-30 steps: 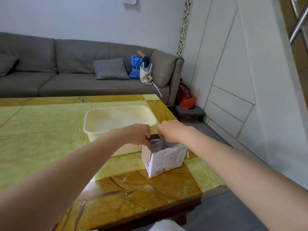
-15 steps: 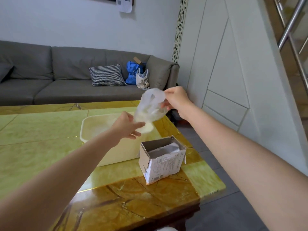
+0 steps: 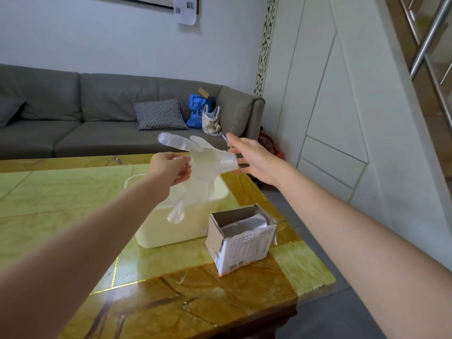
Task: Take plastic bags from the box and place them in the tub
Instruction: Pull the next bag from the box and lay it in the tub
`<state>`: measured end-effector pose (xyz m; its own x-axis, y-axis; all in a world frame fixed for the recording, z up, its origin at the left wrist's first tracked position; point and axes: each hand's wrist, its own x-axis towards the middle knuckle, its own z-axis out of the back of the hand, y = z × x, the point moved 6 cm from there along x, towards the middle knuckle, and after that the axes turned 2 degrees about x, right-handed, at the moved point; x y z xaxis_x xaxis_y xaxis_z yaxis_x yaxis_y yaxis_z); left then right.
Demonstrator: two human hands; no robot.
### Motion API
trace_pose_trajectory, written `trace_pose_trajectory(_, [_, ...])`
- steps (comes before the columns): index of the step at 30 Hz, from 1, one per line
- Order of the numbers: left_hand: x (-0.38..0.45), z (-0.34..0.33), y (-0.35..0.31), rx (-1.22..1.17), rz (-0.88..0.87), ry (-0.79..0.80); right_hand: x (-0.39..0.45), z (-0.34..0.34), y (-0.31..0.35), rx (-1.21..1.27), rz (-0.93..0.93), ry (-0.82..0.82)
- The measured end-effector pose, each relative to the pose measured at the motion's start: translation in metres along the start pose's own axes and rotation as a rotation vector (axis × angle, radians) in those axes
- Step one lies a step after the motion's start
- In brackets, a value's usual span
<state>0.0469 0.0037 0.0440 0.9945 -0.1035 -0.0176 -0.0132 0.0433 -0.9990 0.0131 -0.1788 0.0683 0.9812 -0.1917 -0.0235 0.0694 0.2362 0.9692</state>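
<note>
From the head view, a glossy stone table (image 3: 61,199) fills the lower frame, its top made of pale green panels bordered in veined amber-brown, with thin gold seams between them. A cream tub (image 3: 171,231) stands on it toward the far right corner. Just to the right of the tub and nearer the camera sits an open cardboard box (image 3: 241,243), printed label on its front, with crumpled clear plastic showing inside.

Above the tub, the left hand (image 3: 168,168) pinches a transparent plastic bag (image 3: 203,165) with curled fingers; the bag spreads in the air, one strip trailing down over the tub's interior and two lobes rising behind it. To the right of the tub, the right hand (image 3: 252,157) is raised with fingers straight and spread, its fingertips at the bag's edge; contact cannot be judged.

Beyond the tub, a grey sofa (image 3: 73,113) runs along a white wall, carrying a houndstooth cushion (image 3: 159,115), a blue bag (image 3: 195,111) and a pale handbag (image 3: 210,118). Right of the tub, white panelled walls meet a grey floor (image 3: 342,314), with a metal stair rail (image 3: 430,35) at the top corner.
</note>
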Motion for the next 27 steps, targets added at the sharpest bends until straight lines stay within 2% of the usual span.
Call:
trace_pose_trajectory(2, [-0.002, -0.006, -0.007, 0.047, -0.033, 0.038, -0.005, -0.023, 0.009, -0.069, 0.033, 0.169])
trace_pose_trajectory(4, [-0.004, -0.01, -0.013, 0.099, -0.071, 0.055, -0.005, -0.039, 0.012, -0.212, 0.095, 0.173])
trace_pose_trajectory(6, [-0.005, -0.008, -0.015, 0.127, -0.094, 0.053, 0.002, -0.037, 0.013, -0.178, 0.17, -0.005])
trace_pose_trajectory(9, [-0.001, 0.008, -0.01, 0.229, -0.094, 0.016, 0.006, -0.008, 0.01, -0.007, 0.164, -0.356])
trace_pose_trajectory(11, [0.004, 0.023, -0.001, 0.28, -0.05, -0.015, 0.005, 0.009, 0.005, 0.005, 0.138, -0.482])
trace_pose_trajectory(13, [0.01, 0.036, 0.004, 0.316, -0.017, -0.061, 0.004, 0.017, 0.005, -0.081, 0.133, -0.514])
trace_pose_trajectory(16, [0.014, 0.04, -0.004, 0.384, -0.1, -0.096, 0.005, 0.009, 0.012, -0.202, 0.24, -0.375])
trace_pose_trajectory(19, [0.007, 0.014, -0.022, 0.34, -0.189, 0.135, 0.005, -0.018, 0.023, -0.323, 0.302, -0.094])
trace_pose_trajectory(21, [0.0, -0.006, -0.021, 0.426, -0.14, 0.321, 0.003, -0.037, 0.029, -0.334, 0.309, 0.063])
trace_pose_trajectory(23, [-0.002, -0.017, -0.01, 0.544, -0.093, 0.419, 0.003, -0.046, 0.034, -0.317, 0.297, 0.131])
trace_pose_trajectory(25, [0.0, -0.015, -0.003, 0.522, -0.074, 0.386, 0.008, -0.049, 0.032, -0.371, 0.258, 0.185])
trace_pose_trajectory(27, [0.007, -0.007, -0.001, 0.406, -0.04, 0.329, 0.008, -0.05, 0.026, -0.594, 0.197, 0.254])
